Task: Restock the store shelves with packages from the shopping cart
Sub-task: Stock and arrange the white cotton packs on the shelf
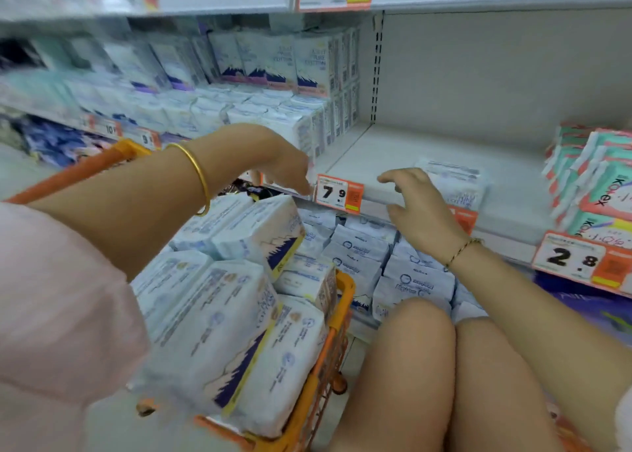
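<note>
Fingers of the right hand are spread and loosely bent, gripping nothing; contact with the flat white-and-blue plastic package at its 1 o'clock cannot be confirmed. The package lies face up near the front edge of the grey metal shelf, long axis roughly 9 to 3 o'clock. The left hand hangs relaxed and empty over the stocked orange wire shopping cart.
</note>
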